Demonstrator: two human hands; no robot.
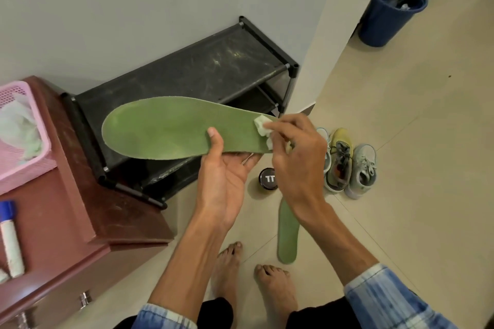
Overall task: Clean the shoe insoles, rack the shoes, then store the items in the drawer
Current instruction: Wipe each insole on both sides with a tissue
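A green insole (165,128) lies flat across my left hand (222,176), thumb pressed on its top, over the black shoe rack (203,72). My right hand (296,152) pinches a white wad of tissue (262,125) against the insole's right end. A second green insole (287,232) lies on the floor near my bare feet. Two sneakers (350,163) stand side by side on the tiles right of my hands. A round black tin (268,178) sits on the floor, partly hidden by my right wrist.
A brown drawer cabinet (80,211) stands at the left with a pink basket (29,139) of crumpled tissues and a blue-capped white tube (10,238) on top. A blue bin (390,13) stands at the back right by the wall corner.
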